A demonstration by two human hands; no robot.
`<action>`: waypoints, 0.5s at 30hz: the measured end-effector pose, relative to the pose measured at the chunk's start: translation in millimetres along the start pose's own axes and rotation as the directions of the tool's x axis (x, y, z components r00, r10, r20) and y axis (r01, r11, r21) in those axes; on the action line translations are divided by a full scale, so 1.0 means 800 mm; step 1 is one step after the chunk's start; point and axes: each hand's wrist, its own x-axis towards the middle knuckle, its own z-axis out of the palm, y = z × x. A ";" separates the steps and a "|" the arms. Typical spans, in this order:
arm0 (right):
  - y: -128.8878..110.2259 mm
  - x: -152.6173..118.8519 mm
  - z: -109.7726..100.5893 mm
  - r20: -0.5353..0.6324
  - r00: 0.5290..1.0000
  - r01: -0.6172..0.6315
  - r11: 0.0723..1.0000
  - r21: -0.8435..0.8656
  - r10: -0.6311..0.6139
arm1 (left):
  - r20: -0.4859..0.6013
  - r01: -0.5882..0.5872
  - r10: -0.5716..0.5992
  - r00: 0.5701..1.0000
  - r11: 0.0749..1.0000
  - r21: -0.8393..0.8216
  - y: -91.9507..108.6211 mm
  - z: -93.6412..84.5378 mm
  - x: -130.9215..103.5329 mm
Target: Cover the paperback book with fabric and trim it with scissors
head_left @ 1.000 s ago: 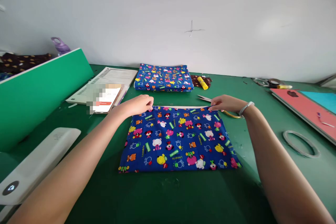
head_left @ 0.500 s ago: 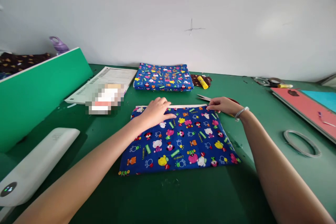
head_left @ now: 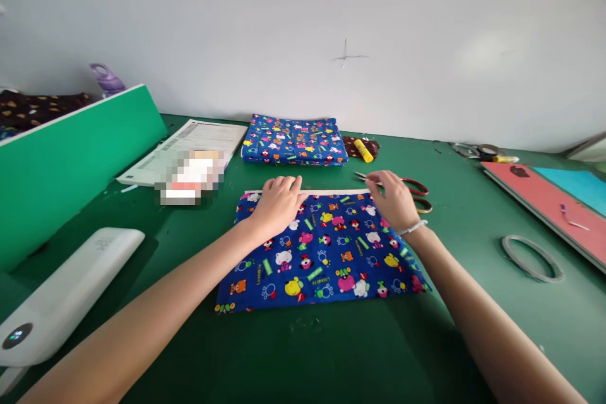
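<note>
A blue cartoon-print fabric point(head_left: 322, 259) lies flat in front of me, with a pale strip point(head_left: 334, 192) showing along its far edge. My left hand point(head_left: 278, 203) rests palm down on the fabric's far left part, fingers stretched over that edge. At the far right corner, my right hand point(head_left: 392, 199) is over the fabric, its thumb and fingers slightly bent and apart, holding nothing that I can see. Red-handled scissors point(head_left: 416, 187) lie just behind the right hand, which hides their middle.
Folded cloth point(head_left: 293, 140) of the same print lies at the back, beside a yellow glue stick point(head_left: 363, 151). Papers point(head_left: 199, 139), a green panel point(head_left: 85, 164) and a white device point(head_left: 71, 297) are on the left. A clear ring point(head_left: 533, 259) and pink board point(head_left: 549, 202) lie right.
My right hand has let go of the fabric's far right corner and shifted a little left, uncovering the scissors' handles. The left hand stays nearly in place on the fabric.
</note>
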 end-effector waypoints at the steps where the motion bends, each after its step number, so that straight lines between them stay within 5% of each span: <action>1: -0.012 -0.002 0.004 0.032 0.993 0.116 0.992 -0.044 -0.115 | -0.013 0.021 -0.021 1.000 1.000 -0.001 0.005 -0.001 -0.003; 4: -0.036 -0.003 0.017 0.242 0.935 0.299 0.943 -0.144 -0.259 | -0.026 0.040 -0.040 0.999 0.999 -0.022 0.019 0.002 -0.009; 7: -0.045 -0.002 0.019 0.352 0.920 0.269 0.928 -0.256 -0.170 | -0.028 0.005 -0.006 1.000 0.999 -0.047 0.023 0.008 -0.008; 10: -0.060 -0.018 0.002 0.398 0.916 0.212 0.897 -0.388 -0.044 | -0.005 -0.151 0.152 0.988 0.983 -0.101 0.017 0.008 0.001; 12: -0.080 -0.046 -0.018 0.444 0.894 0.165 0.877 -0.451 0.060 | 0.027 -0.331 0.338 0.941 0.933 -0.140 0.015 0.003 0.011; 15: -0.115 -0.106 -0.053 0.553 0.818 0.120 0.895 -0.429 0.156 | 0.052 -0.596 0.613 0.789 0.783 -0.178 0.019 -0.005 0.027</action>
